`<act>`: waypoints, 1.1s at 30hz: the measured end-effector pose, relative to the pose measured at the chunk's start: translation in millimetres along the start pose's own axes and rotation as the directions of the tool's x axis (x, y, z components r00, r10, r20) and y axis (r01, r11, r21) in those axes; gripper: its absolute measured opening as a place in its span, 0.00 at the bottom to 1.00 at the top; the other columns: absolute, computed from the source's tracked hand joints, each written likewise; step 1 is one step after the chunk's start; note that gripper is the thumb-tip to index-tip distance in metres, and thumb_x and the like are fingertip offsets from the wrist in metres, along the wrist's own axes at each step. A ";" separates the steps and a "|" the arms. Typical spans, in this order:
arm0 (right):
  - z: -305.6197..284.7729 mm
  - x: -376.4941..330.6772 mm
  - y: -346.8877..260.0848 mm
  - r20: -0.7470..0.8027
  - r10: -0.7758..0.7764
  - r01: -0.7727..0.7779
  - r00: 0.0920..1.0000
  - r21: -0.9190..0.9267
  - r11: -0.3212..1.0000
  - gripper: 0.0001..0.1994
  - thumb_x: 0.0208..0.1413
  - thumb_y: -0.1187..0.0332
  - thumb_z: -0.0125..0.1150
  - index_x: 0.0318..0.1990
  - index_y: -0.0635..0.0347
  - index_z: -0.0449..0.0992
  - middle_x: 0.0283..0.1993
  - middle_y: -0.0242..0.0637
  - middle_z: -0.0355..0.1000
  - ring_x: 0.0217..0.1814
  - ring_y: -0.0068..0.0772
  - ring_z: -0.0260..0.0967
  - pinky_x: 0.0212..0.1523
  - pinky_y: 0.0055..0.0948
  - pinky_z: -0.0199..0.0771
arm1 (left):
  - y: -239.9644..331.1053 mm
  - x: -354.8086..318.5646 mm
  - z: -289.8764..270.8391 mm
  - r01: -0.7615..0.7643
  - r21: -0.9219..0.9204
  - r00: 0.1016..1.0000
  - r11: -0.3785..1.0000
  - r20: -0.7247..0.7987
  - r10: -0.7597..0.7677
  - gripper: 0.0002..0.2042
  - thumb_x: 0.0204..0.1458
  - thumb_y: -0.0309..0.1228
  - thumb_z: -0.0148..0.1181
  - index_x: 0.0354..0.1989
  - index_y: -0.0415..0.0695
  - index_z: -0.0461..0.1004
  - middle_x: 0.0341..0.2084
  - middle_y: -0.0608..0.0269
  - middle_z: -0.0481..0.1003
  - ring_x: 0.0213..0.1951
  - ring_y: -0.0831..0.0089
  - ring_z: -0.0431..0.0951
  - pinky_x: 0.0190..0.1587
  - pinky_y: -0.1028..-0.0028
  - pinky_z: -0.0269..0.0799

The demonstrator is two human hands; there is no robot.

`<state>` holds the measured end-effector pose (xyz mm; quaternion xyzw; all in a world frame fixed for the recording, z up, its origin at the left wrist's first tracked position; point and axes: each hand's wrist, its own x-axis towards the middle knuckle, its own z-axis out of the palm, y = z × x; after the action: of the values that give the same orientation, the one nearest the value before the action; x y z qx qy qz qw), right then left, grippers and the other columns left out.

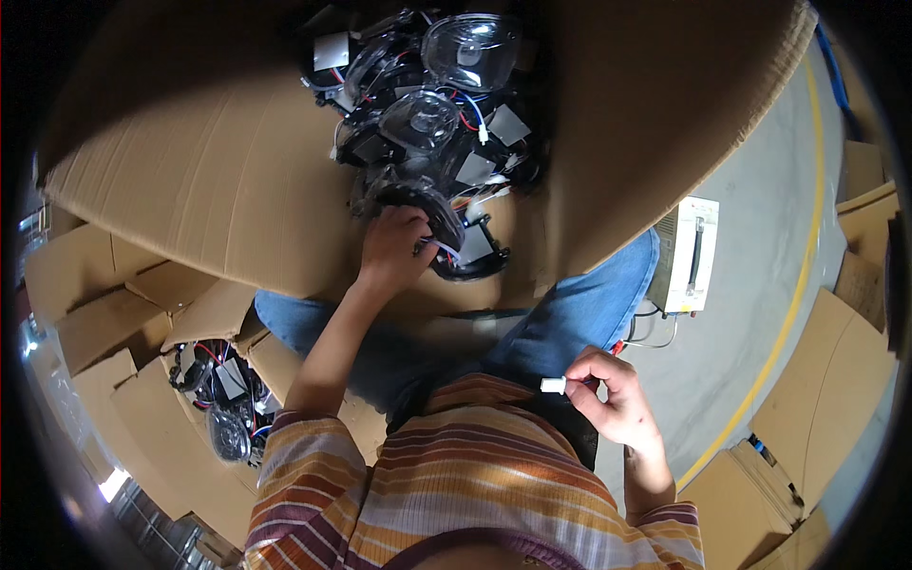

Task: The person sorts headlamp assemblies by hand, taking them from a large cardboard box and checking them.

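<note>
A large open cardboard box [237, 180] stands in front of my knees, filled with several black lamp units with clear lenses [432, 119] and coloured wires. My left hand [394, 249] reaches into the box and grips the rim of one black lamp unit [465, 249] at the near side of the pile. My right hand [613, 394] is held close to my chest on the right, pinching a small white plug connector [554, 385] between thumb and fingers. I wear blue jeans and a striped shirt.
A second open cardboard box [142, 380] at lower left holds more lamp units [223, 394]. A beige device with a handle [689, 255] sits on the grey floor at right. More cardboard boxes [826, 380] stand at right, beyond a yellow floor line [788, 313].
</note>
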<state>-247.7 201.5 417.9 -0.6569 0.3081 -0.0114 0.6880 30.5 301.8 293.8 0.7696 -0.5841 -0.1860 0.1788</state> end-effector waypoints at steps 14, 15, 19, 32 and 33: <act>30.0 -20.6 -19.8 0.049 -0.074 0.079 0.996 -0.121 0.989 0.03 0.42 0.78 0.53 0.27 0.64 0.68 0.24 0.34 0.64 0.22 0.24 0.62 0.22 0.20 0.60 | 47.4 -48.0 -50.6 -0.042 -0.503 0.997 0.863 0.028 0.066 0.06 0.40 0.25 0.55 0.26 0.39 0.65 0.22 0.58 0.68 0.27 0.64 0.69 0.30 0.73 0.63; 30.5 -21.0 -20.6 0.048 -0.072 0.078 0.996 -0.125 0.989 0.03 0.42 0.78 0.53 0.27 0.64 0.68 0.24 0.34 0.64 0.22 0.24 0.62 0.22 0.20 0.60 | 51.4 -48.9 -56.3 0.069 -0.518 0.983 0.852 0.181 0.030 0.06 0.40 0.26 0.55 0.26 0.40 0.65 0.21 0.58 0.68 0.25 0.66 0.69 0.27 0.74 0.63; 31.5 -21.4 -21.9 0.055 -0.094 0.101 0.994 -0.140 0.985 0.03 0.42 0.78 0.53 0.27 0.64 0.68 0.23 0.34 0.64 0.21 0.24 0.62 0.21 0.20 0.60 | 48.2 -50.6 -59.9 0.084 -0.639 0.966 0.765 0.240 0.094 0.07 0.42 0.24 0.54 0.29 0.38 0.65 0.23 0.59 0.68 0.27 0.71 0.69 0.28 0.77 0.64; 38.1 -19.9 -22.3 0.076 -0.085 0.092 0.993 -0.097 0.991 0.04 0.41 0.81 0.51 0.26 0.64 0.68 0.23 0.31 0.63 0.23 0.19 0.58 0.23 0.16 0.56 | 33.4 -68.6 -51.4 0.257 -0.665 0.897 0.701 0.434 0.083 0.03 0.48 0.25 0.49 0.30 0.40 0.64 0.18 0.69 0.65 0.24 0.82 0.63 0.27 0.80 0.60; 39.5 -19.5 -22.8 0.096 -0.095 0.105 0.991 -0.110 0.988 0.04 0.41 0.81 0.51 0.26 0.64 0.68 0.23 0.31 0.63 0.23 0.19 0.58 0.23 0.16 0.56 | 37.8 -67.0 -55.8 0.277 -0.673 0.889 0.686 0.450 0.083 0.05 0.48 0.26 0.49 0.33 0.39 0.64 0.19 0.69 0.65 0.23 0.82 0.63 0.27 0.81 0.60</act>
<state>-237.4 242.1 444.5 -0.7099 0.2435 0.0015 0.6609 10.0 360.1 366.0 0.6033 -0.4455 -0.5806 0.3169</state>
